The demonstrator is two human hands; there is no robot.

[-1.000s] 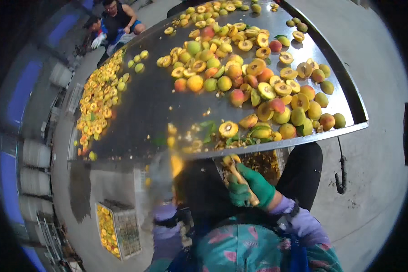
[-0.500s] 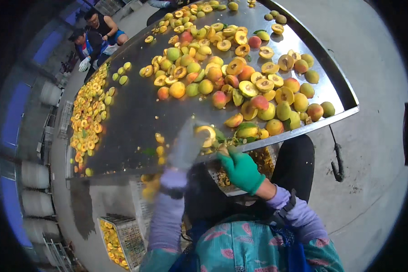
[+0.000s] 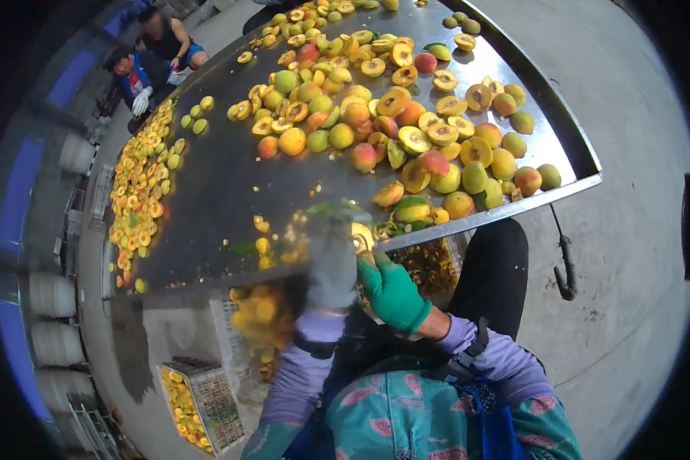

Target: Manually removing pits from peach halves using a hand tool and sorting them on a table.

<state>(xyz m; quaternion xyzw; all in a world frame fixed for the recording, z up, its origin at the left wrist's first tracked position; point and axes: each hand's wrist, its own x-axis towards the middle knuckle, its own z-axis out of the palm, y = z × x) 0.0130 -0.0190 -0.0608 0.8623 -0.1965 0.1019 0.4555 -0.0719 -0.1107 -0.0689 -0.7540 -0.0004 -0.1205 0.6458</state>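
My left hand point(image 3: 331, 261), in a pale grey glove, is smeared by motion at the table's near edge, so its fingers cannot be made out. Right beside it shows a cut yellow peach half point(image 3: 362, 236). My right hand point(image 3: 395, 293) wears a green glove and is closed, its thumb and fingertips touching the lower side of that half. A small tan piece shows at these fingertips; what the hand grips is mostly hidden. Beyond both hands, a heap of whole and halved peaches point(image 3: 341, 136) covers the metal table point(image 3: 207, 207).
More peach halves point(image 3: 142, 184) line the table's left side. Blurred yellow fruit point(image 3: 261, 318) shows below the near edge, left of my legs. A crate of fruit point(image 3: 218, 410) stands on the floor; another crate point(image 3: 429, 268) is under the edge. Two people point(image 3: 157, 57) sit far left.
My left hand has moved slightly right and nearer me, closer to my right hand. More yellow fruit shows blurred below the table edge. The whole view has shifted slightly.
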